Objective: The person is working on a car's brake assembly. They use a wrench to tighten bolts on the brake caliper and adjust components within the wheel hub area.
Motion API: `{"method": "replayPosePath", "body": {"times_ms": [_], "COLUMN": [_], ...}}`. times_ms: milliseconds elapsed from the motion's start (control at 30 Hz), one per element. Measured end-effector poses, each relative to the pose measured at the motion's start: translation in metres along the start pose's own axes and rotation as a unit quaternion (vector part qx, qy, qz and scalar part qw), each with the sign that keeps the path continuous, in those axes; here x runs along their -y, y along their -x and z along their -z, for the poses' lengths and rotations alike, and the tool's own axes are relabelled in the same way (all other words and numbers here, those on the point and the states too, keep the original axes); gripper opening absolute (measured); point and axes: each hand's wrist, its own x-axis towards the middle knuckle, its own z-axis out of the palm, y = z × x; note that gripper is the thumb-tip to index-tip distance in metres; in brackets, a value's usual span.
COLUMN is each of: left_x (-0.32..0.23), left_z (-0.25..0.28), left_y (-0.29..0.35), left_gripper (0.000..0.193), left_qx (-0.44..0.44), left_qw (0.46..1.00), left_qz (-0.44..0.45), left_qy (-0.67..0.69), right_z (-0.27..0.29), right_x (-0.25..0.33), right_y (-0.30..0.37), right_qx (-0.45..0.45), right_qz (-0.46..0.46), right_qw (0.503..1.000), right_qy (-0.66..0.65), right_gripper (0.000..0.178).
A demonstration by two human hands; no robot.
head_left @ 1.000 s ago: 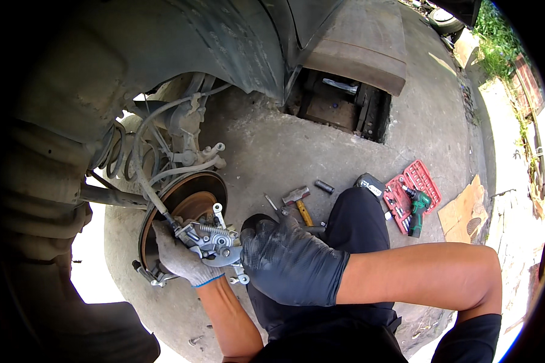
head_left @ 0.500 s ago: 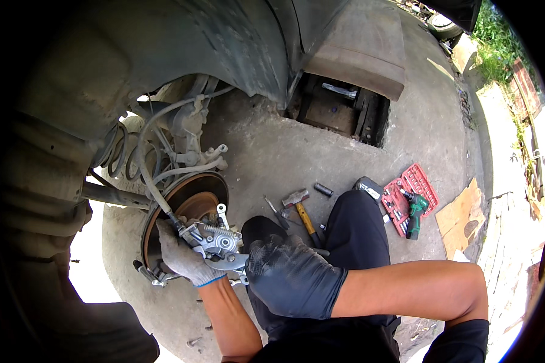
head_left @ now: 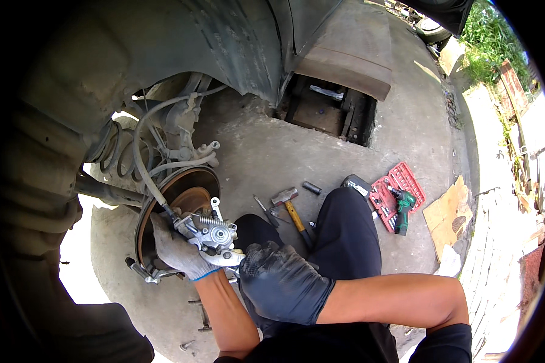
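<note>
At eight o'clock, in front of the disc (head_left: pixel 194 196), the caliper (head_left: pixel 217 236) is held by the left hand (head_left: pixel 178 248). A curved metal piece (head_left: pixel 227 259) is gripped in the closed right hand (head_left: pixel 281 281). Caliper work is judged in hand; steady bracing appears required next.

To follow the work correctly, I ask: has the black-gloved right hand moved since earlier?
Yes: judged against the yellow-handled hammer, the black-gloved right hand has moved down the view, away from it.

Sunlit green plants (head_left: pixel 493 45) stand beyond shaded concrete floor (head_left: pixel 406 130).
</note>
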Motion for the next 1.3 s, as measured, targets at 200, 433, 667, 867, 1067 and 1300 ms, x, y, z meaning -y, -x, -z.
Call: {"method": "replayPosePath", "body": {"times_ms": [200, 433, 667, 867, 1067, 1300], "left_x": [0.010, 0.017, 0.029, 0.025, 0.011, 0.012], "left_z": [0.014, 0.032, 0.033, 0.040, 0.059, 0.061], "left_y": [-0.015, -0.018, -0.011, -0.001, -0.003, 0.002], "left_gripper": [0.046, 0.053, 0.060, 0.076, 0.109, 0.096], "left_qx": [0.030, 0.255, 0.327, 0.400, 0.447, 0.441], "left_qw": [0.999, 0.930, 0.904, 0.887, 0.875, 0.878], "left_qz": [-0.014, 0.028, -0.025, -0.025, -0.166, -0.127], "left_qy": [0.011, 0.264, 0.274, 0.231, -0.084, -0.140], "right_z": [-0.021, -0.017, -0.036, -0.036, -0.033, -0.023], "right_x": [0.013, 0.025, 0.033, 0.037, 0.035, 0.038], "right_y": [0.003, 0.001, 0.002, 0.001, 0.001, -0.003], "right_qx": [0.007, -0.004, -0.023, -0.009, -0.028, -0.022], "right_qz": [-0.036, -0.073, -0.103, -0.120, -0.103, -0.103], "right_qw": [0.999, 0.997, 0.994, 0.992, 0.994, 0.994], "right_qy": [0.005, 0.023, 0.020, 0.025, -0.022, 0.010], "right_gripper": [0.020, 0.020, 0.022, 0.026, 0.028, 0.024]}}
